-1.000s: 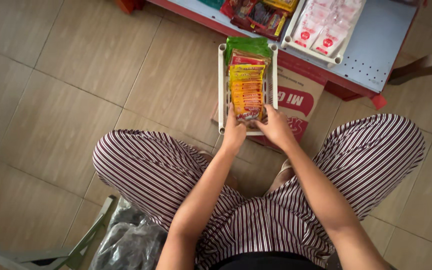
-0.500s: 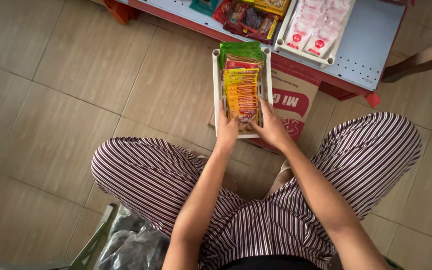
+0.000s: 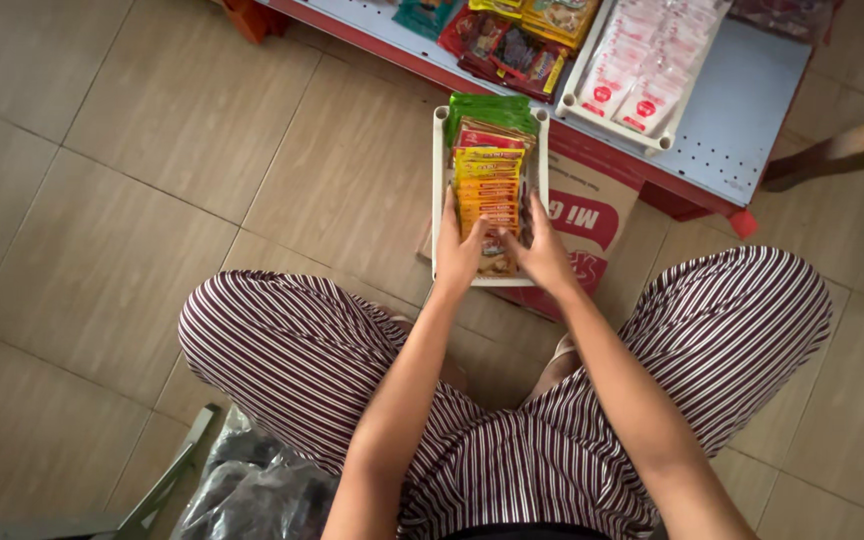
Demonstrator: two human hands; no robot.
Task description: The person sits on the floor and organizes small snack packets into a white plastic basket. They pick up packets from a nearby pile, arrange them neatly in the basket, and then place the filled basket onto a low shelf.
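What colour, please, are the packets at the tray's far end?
Green packets, best seen in the head view.

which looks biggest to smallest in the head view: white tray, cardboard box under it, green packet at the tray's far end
1. white tray
2. cardboard box, though mostly hidden, so unsure
3. green packet

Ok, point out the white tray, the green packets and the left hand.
white tray [image 3: 438,190]: head view, left rim.
green packets [image 3: 487,108]: head view, top of the stack.
left hand [image 3: 459,255]: head view, back of the hand.

Floor: beige tiles, daylight falling soft across them.
Far: low red-edged shelf, pale perforated top.
Near left: dark plastic bag.
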